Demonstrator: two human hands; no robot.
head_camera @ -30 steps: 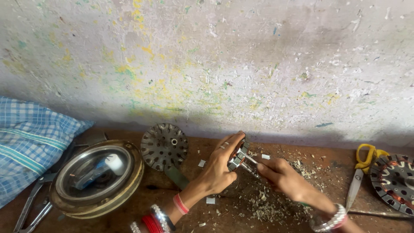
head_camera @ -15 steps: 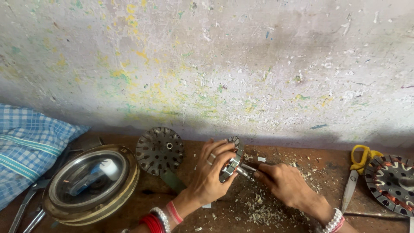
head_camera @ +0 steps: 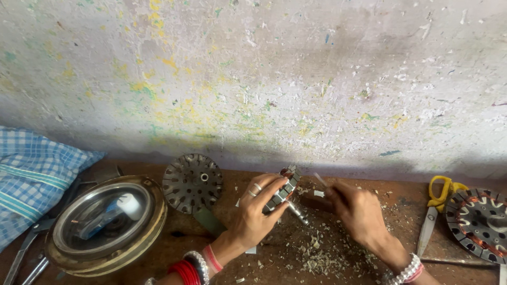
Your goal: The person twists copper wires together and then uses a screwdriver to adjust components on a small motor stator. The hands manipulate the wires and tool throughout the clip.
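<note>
At a worktop [head_camera: 401,206] against a paint-flecked wall, a person's left hand [head_camera: 256,211] closes its fingers around a small motor core [head_camera: 281,191], tilting it up off the surface so its slots face the right hand [head_camera: 356,208], which pinches a thin strip [head_camera: 320,179] at them. Paper scraps [head_camera: 322,253] lie underneath. Yellow-handled scissors [head_camera: 435,206], a round slotted disc [head_camera: 191,182] and a metal bowl [head_camera: 103,227] sit nearby.
</note>
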